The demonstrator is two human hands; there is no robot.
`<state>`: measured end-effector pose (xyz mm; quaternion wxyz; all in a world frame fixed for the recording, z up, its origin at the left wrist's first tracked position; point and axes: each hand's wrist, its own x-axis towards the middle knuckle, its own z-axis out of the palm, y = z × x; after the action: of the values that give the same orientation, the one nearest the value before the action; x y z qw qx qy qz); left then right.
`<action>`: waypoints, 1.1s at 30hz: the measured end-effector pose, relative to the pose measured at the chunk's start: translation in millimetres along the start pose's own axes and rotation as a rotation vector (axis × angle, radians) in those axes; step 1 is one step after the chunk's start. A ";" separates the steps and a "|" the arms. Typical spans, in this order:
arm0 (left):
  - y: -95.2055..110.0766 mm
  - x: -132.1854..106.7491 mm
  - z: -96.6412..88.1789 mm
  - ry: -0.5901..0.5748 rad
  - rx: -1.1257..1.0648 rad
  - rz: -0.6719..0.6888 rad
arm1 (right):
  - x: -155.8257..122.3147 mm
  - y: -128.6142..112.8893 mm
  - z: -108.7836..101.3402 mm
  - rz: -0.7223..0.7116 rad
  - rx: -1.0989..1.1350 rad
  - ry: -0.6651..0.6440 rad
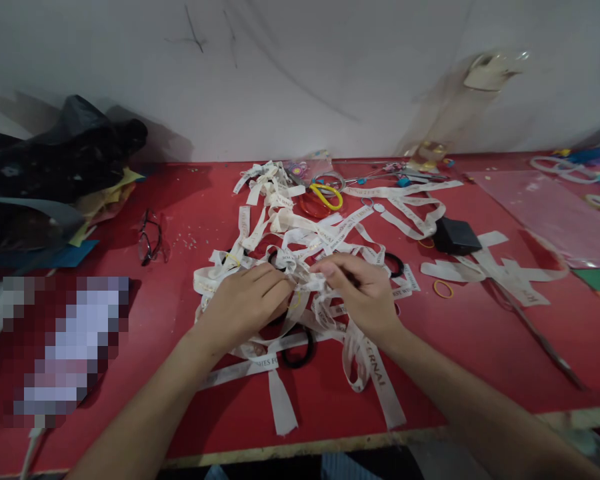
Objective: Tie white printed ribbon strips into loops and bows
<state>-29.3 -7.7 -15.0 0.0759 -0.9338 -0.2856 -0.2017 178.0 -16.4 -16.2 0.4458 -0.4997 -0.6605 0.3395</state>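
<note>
A loose heap of white printed ribbon (pixel 330 233) lies in the middle of the red tabletop. Over its left side is my left hand (pixel 250 299), palm down, its fingers curled into the ribbon and their tips hidden. My right hand (pixel 364 293) pinches a gathered bit of ribbon between thumb and forefinger, just right of the left hand. Among the strips are black hair ties, one of them a black ring (pixel 298 350) below the hands. Yellow-handled scissors (pixel 327 195) rest on the far side of the heap, and a yellow rubber band (pixel 443 289) lies to the right.
A blurred-out phone (pixel 75 347) with a cable and a pair of glasses (pixel 150 237) lie at left, before a black plastic bag (pixel 70 153). To the right are a black box (pixel 456 236), a thin stick (pixel 540 337) and a pink sheet (pixel 545 213). A pale wall stands behind.
</note>
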 end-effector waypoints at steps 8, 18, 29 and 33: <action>-2.4 -1.2 0.1 0.044 -0.010 -0.030 | 0.8 12.6 3.7 -0.280 -0.406 -0.290; -1.3 -0.9 1.6 0.042 -0.044 -0.028 | 0.9 14.8 2.2 -0.439 -0.663 -0.325; 5.5 3.3 5.0 0.026 -0.105 -0.181 | 0.5 10.9 4.0 -0.680 -0.833 -0.280; 12.5 5.4 6.1 0.079 -0.242 -0.332 | 0.8 12.0 4.2 -0.696 -0.806 -0.213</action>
<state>-16.0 -13.7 -18.6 -0.0600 -0.8675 -0.4062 -0.2807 178.3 -12.5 -28.3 0.2355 -0.3455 -0.9064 -0.0594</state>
